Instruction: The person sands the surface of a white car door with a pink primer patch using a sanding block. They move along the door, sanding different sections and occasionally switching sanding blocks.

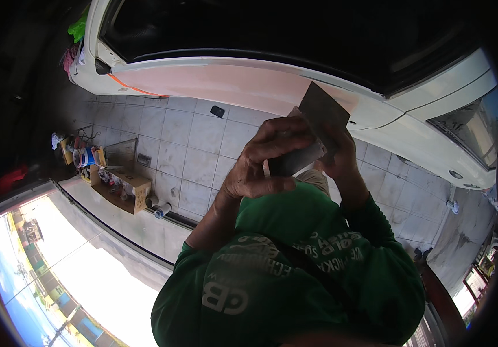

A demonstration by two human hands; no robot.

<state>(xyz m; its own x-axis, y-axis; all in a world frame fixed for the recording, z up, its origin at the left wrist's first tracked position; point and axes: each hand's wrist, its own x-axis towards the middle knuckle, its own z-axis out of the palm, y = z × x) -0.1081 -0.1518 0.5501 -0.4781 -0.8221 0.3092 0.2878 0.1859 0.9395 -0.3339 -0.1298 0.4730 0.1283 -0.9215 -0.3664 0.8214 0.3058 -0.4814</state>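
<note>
Dark flat sheet (323, 109), tilted, grey sheet (300, 161) near

Dark grey sheet (323, 107), green shirt (283, 208)

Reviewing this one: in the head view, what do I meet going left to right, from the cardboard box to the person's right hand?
Cardboard box → small black object on the tiles → left hand → right hand. The dark plate overlaps the right hand, so it is left out.

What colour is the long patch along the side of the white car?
The patch is pale pink, best seen in the head view.
</note>
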